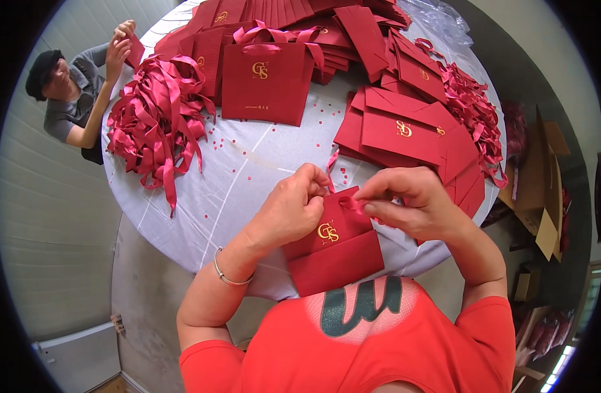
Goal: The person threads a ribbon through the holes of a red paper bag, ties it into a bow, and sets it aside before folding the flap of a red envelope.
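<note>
A flat dark red paper gift bag [340,255] with a gold emblem lies at the near edge of the table, in front of my body. My left hand [292,208] is closed at the bag's upper left edge. A strip of pink-red ribbon [332,164] sticks up beside its fingertips; whether they pinch it too I cannot tell. Over the upper right of the bag, my right hand [415,202] pinches a loop of the ribbon [353,204] between thumb and fingers. The inside of the bag is hidden.
A bag with ribbon handles [264,88] lies farther off. Stacked red bags [402,128] fill the right and far side. Ribbon heaps lie left [160,114] and right [474,108]. Red paper dots [249,178] dot the white cloth [182,223]. A person [78,98] works at left.
</note>
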Tool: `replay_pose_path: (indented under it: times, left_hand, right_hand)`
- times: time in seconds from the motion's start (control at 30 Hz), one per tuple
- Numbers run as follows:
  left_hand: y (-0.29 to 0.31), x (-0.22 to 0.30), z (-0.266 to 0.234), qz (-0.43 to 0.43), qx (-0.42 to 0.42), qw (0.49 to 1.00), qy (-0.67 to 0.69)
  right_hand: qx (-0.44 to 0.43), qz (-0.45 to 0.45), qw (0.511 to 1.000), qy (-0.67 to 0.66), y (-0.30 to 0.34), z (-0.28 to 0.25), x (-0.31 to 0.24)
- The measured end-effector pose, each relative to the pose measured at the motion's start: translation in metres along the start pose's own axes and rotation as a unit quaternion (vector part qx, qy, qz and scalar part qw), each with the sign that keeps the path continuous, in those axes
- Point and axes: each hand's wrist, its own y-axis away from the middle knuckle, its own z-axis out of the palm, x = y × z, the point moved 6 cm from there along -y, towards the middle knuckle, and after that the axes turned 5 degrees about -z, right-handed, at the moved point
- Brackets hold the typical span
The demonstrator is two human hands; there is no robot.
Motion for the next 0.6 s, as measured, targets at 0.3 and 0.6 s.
replay_pose_path:
  times: [0.3,0.6]
  left_hand:
    - [0.002,0.000,-0.003,-0.027,-0.040,0.997,0.059]
    - [0.014,0.018,-0.035,-0.002,-0.081,0.994,-0.073]
  right_hand:
    - [0.051,-0.142,0.974,0.166,-0.017,0.033,0.034]
    - [0.035,-0.131,0.976,0.171,-0.016,0.030,0.036]
